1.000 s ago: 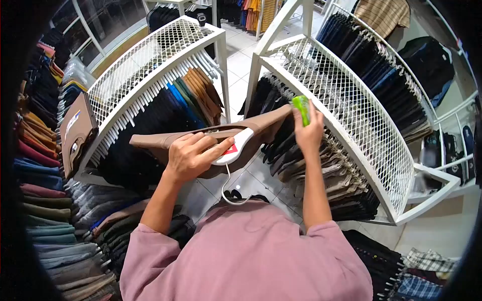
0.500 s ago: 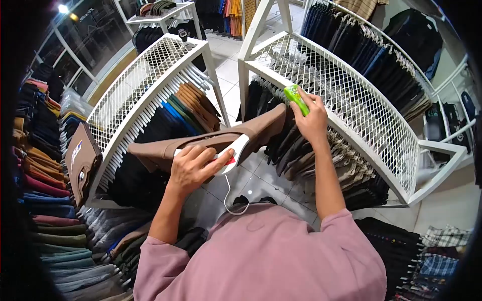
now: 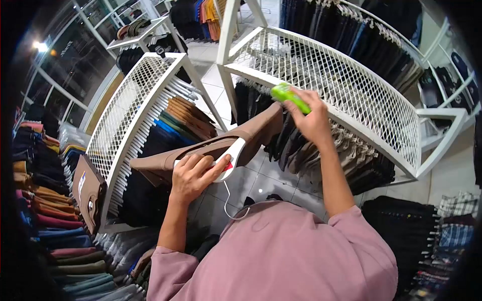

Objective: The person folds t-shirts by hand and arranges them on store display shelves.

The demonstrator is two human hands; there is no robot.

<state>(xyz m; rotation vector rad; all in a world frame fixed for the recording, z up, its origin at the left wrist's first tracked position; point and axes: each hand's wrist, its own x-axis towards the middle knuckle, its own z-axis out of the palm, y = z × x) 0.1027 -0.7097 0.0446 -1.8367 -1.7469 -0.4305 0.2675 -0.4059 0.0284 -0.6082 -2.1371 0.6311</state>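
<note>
My left hand (image 3: 193, 178) is closed on a white hanger (image 3: 235, 150) with a small red patch; its wire hook hangs down towards my body. Brown trousers (image 3: 186, 154) are on the hanger and stretch up to the right. My right hand (image 3: 310, 116) grips a bright green object (image 3: 290, 97) just above the trousers' upper right end, beside the edge of the right rack. What the green object is, I cannot tell.
A white mesh-topped rack (image 3: 326, 65) with hanging dark and beige garments is at the right. Another mesh rack (image 3: 125, 95) stands at the left, with folded brown trousers (image 3: 88, 193) at its near end. Rows of coloured garments (image 3: 55, 213) line the far left.
The view has shifted and turned slightly. The green object in my right hand has tilted flatter and moved a little left in view. My left hand still holds the hanger.
</note>
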